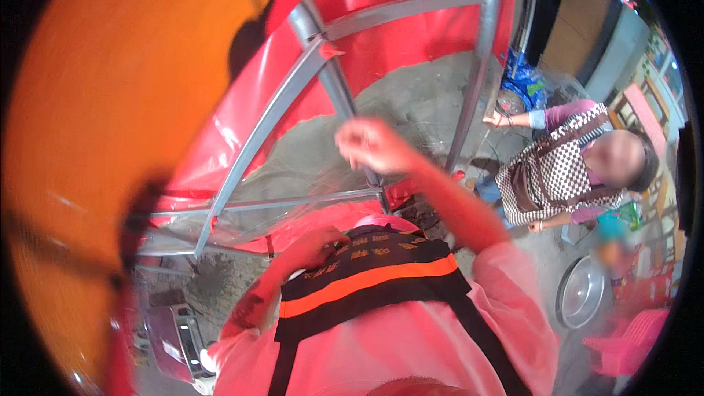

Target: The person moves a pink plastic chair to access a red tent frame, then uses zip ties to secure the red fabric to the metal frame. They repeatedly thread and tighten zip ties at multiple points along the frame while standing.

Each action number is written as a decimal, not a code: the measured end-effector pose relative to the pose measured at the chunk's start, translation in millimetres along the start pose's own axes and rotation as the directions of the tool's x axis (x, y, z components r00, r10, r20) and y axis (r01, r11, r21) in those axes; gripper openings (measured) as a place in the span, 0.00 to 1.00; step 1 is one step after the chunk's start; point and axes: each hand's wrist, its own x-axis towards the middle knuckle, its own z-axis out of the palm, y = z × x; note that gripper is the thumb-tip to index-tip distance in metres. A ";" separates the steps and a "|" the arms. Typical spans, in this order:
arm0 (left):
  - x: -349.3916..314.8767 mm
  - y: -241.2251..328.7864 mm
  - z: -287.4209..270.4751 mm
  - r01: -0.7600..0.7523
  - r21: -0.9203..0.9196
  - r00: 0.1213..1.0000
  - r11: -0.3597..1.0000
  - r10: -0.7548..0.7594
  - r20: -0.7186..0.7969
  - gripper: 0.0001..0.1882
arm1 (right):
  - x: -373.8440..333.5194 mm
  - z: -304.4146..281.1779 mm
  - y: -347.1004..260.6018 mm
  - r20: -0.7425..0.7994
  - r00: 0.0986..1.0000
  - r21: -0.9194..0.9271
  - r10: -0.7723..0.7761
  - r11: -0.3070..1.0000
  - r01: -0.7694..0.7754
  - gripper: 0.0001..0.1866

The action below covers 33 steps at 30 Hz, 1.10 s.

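Observation:
My right hand [372, 145] is raised in front of me beside an upright metal pole [334, 77], its fingers curled in and a little blurred. Whatever is in it, if anything, does not show. Against the left side of my black apron [367, 290] with its orange band rests my left hand [320, 246], its fingers partly hidden there. The pole belongs to a grey metal frame [253, 132] with curved bars, hung with red plastic sheeting [400, 33] and clear sheeting below. A small red tie [330, 50] sits where the bars join.
On the right stands a person in a checked apron [554, 172], one arm reaching toward the frame. Past them are a metal basin [581, 292] and pink plastic stools [627, 341]. A dark bin-like box [172, 341] is at lower left. An orange canopy [125, 88] fills the left.

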 end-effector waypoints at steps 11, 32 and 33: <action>-73.6 -48.5 -35.0 0.204 0.256 0.853 0.945 -0.300 0.427 0.16 | -60.9 106.8 96.8 0.594 0.753 -0.253 0.284 0.954 -0.159 0.21; -143.7 -73.1 11.9 0.320 -0.014 0.932 0.947 -0.318 -0.174 0.11 | 1.5 223.1 123.5 0.833 0.441 -0.239 0.335 0.936 -0.259 0.23; -145.5 -73.0 9.4 0.410 0.041 0.907 0.911 -0.402 -0.126 0.12 | -5.3 213.1 130.0 0.843 0.448 -0.162 0.296 0.936 -0.313 0.24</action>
